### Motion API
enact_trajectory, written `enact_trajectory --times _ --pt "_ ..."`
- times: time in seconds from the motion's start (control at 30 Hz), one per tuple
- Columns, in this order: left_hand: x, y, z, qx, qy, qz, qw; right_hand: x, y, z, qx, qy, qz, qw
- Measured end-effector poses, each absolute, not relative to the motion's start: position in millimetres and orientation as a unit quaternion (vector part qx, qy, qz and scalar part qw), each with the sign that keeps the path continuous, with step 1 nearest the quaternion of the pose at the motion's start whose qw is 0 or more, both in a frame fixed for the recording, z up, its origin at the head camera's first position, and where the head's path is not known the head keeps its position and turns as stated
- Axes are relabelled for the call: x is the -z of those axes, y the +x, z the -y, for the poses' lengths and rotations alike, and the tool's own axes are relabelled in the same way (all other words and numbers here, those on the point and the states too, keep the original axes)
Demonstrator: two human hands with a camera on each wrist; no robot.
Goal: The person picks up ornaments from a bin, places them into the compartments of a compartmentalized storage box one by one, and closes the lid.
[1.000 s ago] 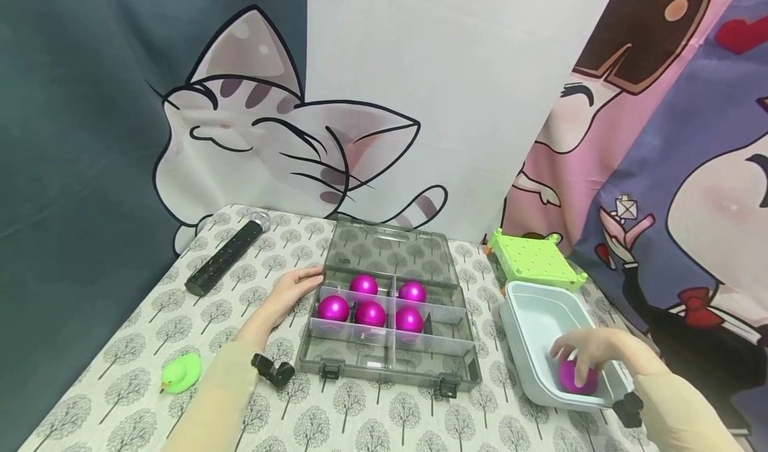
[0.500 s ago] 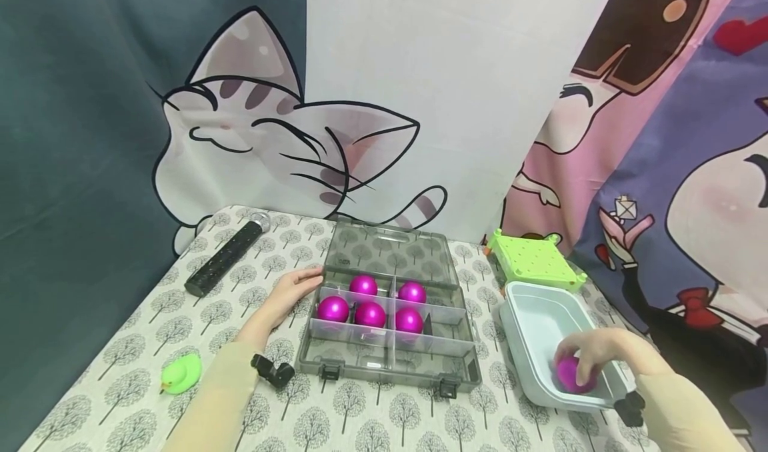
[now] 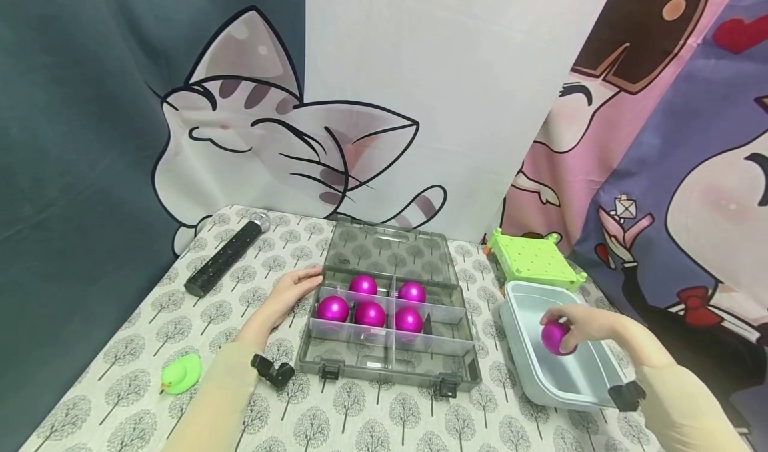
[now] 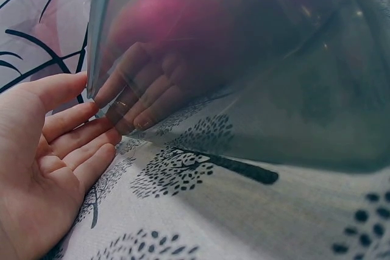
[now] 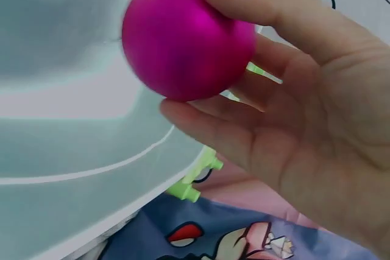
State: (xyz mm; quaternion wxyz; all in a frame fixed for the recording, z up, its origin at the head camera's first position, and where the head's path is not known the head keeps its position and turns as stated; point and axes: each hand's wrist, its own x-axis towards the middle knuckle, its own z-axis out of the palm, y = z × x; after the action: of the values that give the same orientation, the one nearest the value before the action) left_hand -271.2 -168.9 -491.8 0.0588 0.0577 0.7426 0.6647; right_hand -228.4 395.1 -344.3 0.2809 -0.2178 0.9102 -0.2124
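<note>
My right hand (image 3: 585, 325) grips a shiny magenta ball (image 3: 555, 338) between thumb and fingers, over the pale blue plastic tub (image 3: 519, 362). In the right wrist view the thumb lies on one side of the ball (image 5: 183, 41) and fingers on the other. My left hand (image 3: 291, 295) touches the left side of a clear grey divided box (image 3: 384, 375), its fingers fairly straight at the box corner in the left wrist view. The box's lid (image 3: 393, 252) lies open behind it. Several magenta balls (image 3: 370, 315) sit in its back and middle rows; the front row holds none.
A black microphone (image 3: 225, 257) lies at the back left, and a green toy duck (image 3: 181, 374) sits at the front left. Behind the tub is a lime green plastic stand (image 3: 536, 260). Printed curtains hang behind the tree-patterned tablecloth (image 3: 336, 425).
My right hand has lifted the magenta ball from the tub's near end, moving up, away from me and slightly left. The left hand and box have stayed still.
</note>
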Motion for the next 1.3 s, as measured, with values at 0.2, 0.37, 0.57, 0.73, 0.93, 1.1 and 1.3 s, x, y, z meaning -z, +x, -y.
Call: enact_trajectory --times 0.2,0.37,0.57,0.73,0.93,1.1,1.3 --pt "491 -272 169 -0.659 0.054 -0.748 0.06 338 -234 -382 0.192 -0.237 -0.933 0.194" --pt "490 -271 169 -0.66 0.049 -0.747 0.063 336 -241 -371 0.181 -0.249 -0.945 0.111" --pt "492 -272 169 -0.66 0.049 -0.747 0.063 338 -248 -357 0.179 -0.255 -0.95 0.034" --pt "493 -272 168 -0.664 0.046 -0.743 0.063 337 -252 -340 0.21 -0.268 -0.94 0.028" --pt "493 -273 168 -0.664 0.046 -0.743 0.065 339 -256 -316 0.232 -0.288 -0.928 0.041" --pt "491 -272 168 -0.661 0.048 -0.746 0.063 342 -260 -296 0.231 -0.314 -0.919 0.055" --pt "492 -272 168 -0.663 0.051 -0.744 0.064 348 -263 -276 0.258 -0.357 -0.893 0.095"
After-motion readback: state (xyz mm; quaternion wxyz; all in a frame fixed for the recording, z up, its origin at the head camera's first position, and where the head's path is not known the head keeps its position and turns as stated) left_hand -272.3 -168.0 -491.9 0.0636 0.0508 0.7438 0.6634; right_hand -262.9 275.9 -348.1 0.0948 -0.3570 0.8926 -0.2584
